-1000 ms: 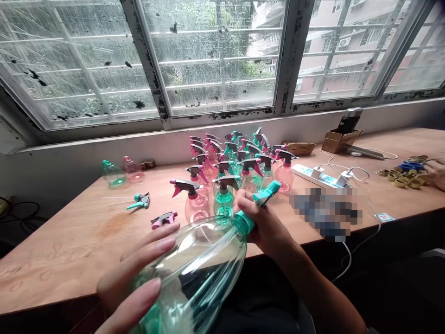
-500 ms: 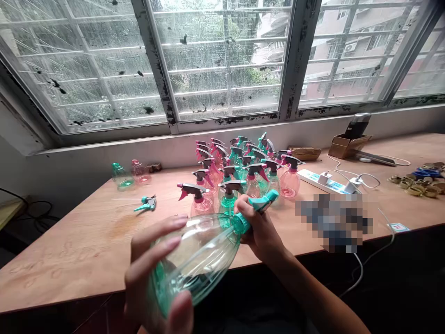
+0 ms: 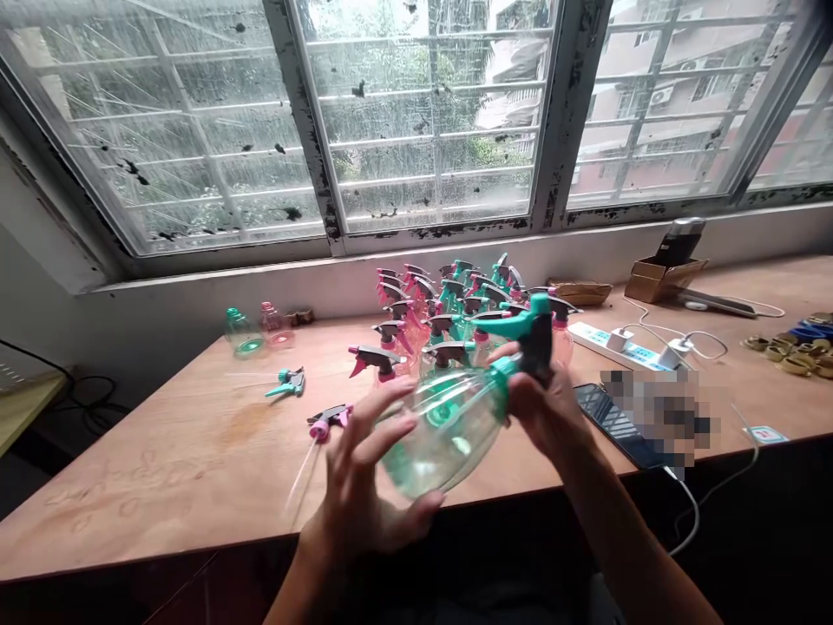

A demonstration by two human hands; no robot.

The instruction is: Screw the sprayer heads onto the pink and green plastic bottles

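I hold a clear teal spray bottle (image 3: 449, 425) tilted in the air above the front edge of the wooden table (image 3: 162, 460). My left hand (image 3: 370, 486) cups its round body from below, fingers spread around it. My right hand (image 3: 550, 404) grips the neck just under the teal and grey trigger head (image 3: 524, 325), which points left. Behind the bottle stands a cluster of finished pink and teal spray bottles (image 3: 442, 317).
Two loose trigger heads, one teal (image 3: 286, 382) and one pink (image 3: 331, 418), lie on the table at left. Two headless bottles (image 3: 253, 330) stand by the wall. A phone (image 3: 615, 421), a power strip (image 3: 618, 343) with cables and tape rolls (image 3: 790, 351) are at right.
I have raised the bottle up and away from me, and turned it so the trigger head now points left instead of right. The view has shifted left.
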